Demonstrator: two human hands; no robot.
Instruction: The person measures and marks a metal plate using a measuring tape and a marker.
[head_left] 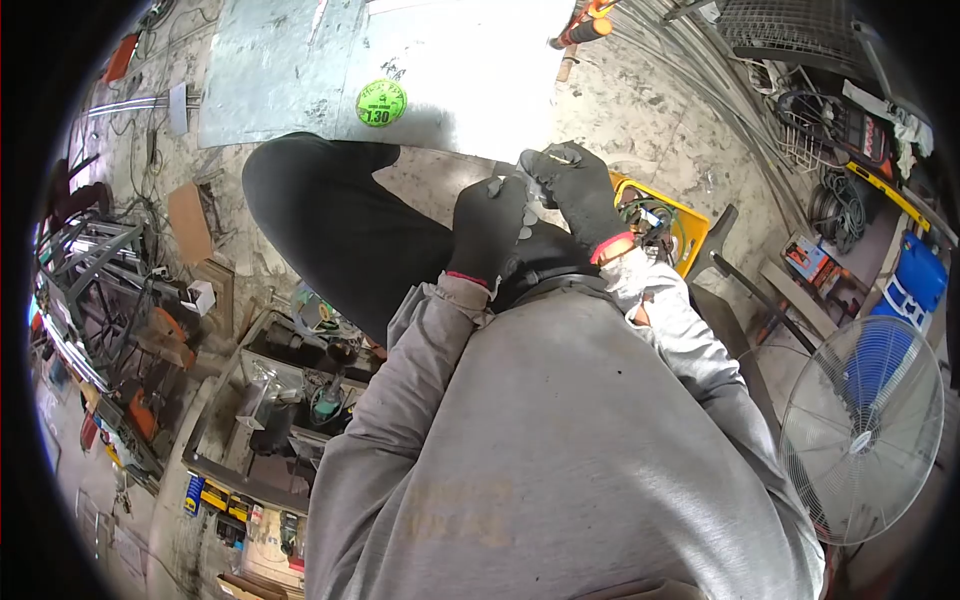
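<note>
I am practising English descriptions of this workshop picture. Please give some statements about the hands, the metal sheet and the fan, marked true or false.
Both the left hand and the right hand wear black gloves. True.
The sticker on the metal sheet is red. False: it is green.
A fan stands at the lower right. True.
The sleeves are blue. False: they are grey.
The hands are far apart. False: they meet around small metal pieces.
</note>
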